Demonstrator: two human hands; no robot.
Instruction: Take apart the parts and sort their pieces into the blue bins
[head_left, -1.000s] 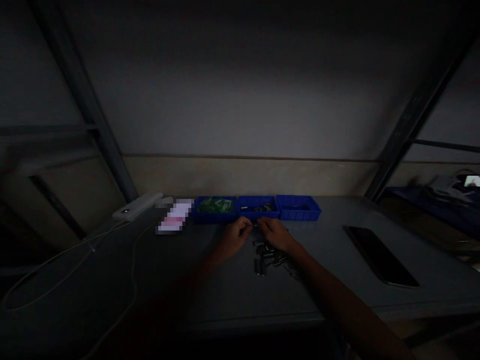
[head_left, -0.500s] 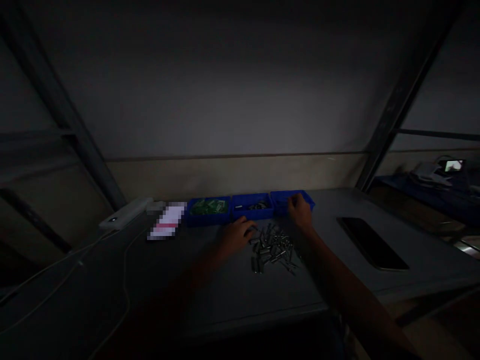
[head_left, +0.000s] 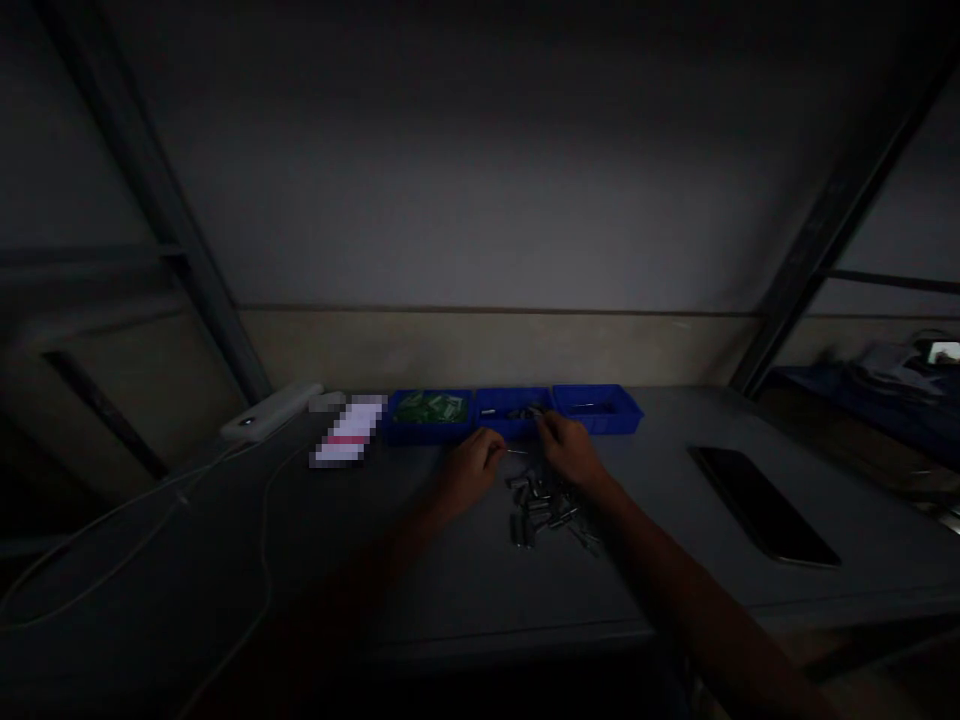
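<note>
Lots of metal bits (head_left: 540, 510) still loose mid-tabletop (head_left: 442, 600), some already in the middle bin (head_left: 499, 428) near the back edge. Left hand (head_left: 474, 467) pinches a pin (head_left: 517, 452); right hand (head_left: 571, 447)'s by that bin, can't tell its grip.

Thin metal pin (head_left: 517, 452), bare and straight as far as I can see: one end pinched in the left hand (head_left: 475, 467), free end sticking out toward frame right, near level, just below frame centre. Loose metal pile (head_left: 541, 512) on the tabletop, lower centre and a bit right: short dull-grey cylinders mixed with thin pins, lying flat at all angles, many touching. Middle blue bin (head_left: 504, 428), upright, above the pile: one light piece at its left, darker small parts bunched at its right. Too dim to tell their shapes.
</note>
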